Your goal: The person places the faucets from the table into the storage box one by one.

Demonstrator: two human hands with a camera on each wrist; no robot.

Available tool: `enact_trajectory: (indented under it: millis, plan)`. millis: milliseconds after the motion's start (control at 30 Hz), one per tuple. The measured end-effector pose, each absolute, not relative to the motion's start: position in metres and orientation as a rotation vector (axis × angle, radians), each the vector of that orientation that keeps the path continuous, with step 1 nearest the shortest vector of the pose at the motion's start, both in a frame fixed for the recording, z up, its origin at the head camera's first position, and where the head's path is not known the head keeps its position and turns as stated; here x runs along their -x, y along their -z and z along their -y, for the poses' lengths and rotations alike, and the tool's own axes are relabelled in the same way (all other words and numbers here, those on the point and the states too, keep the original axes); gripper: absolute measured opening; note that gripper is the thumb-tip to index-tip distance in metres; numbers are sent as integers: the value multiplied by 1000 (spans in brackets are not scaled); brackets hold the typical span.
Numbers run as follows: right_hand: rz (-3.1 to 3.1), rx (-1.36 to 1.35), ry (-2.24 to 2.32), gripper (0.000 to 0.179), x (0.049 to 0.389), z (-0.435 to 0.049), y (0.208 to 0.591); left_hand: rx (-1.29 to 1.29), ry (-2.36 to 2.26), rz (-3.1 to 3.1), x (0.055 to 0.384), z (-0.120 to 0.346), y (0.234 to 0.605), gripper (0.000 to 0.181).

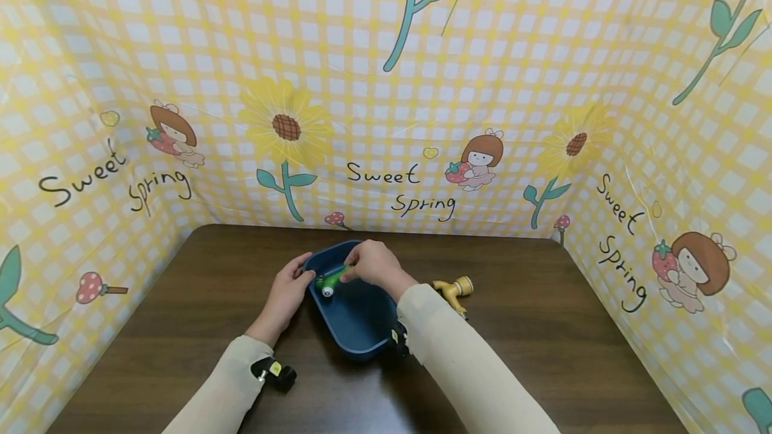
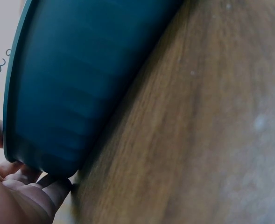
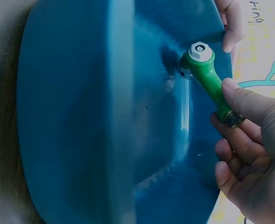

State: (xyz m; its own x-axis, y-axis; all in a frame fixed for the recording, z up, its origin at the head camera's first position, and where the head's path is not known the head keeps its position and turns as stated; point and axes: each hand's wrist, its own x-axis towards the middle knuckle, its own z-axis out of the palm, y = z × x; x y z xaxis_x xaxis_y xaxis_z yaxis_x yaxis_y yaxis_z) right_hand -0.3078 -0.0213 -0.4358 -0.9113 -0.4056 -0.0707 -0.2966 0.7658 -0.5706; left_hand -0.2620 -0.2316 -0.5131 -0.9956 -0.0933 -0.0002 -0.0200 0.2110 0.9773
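Note:
A blue plastic basin (image 1: 364, 317) sits on the table, tilted in outline toward the left. My left hand (image 1: 286, 295) grips its far left corner, thumb over the rim; in the left wrist view the fingers (image 2: 53, 191) curl against the basin's outer wall. Between thumb and fingers my right hand (image 1: 376, 265) pinches a green faucet (image 3: 211, 81) by its threaded end. That faucet, with a white hexagonal cap at its other end, is held inside the far part of the basin, over the basin floor.
To the right of the basin a gold-coloured faucet (image 1: 454, 291) lies on the dark wooden table (image 1: 543, 327), partly behind the right forearm. A yellow checked cloth (image 1: 386, 119) walls the back and both sides. A small camera (image 1: 276, 374) is strapped to the left wrist.

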Motion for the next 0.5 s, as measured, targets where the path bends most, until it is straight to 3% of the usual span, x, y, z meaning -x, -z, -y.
enact_trajectory:
  millis: [500]
  plan:
    - [-2729, 604, 847, 29, 312, 22, 438, -109, 1953, 2385, 263, 232, 514, 52]
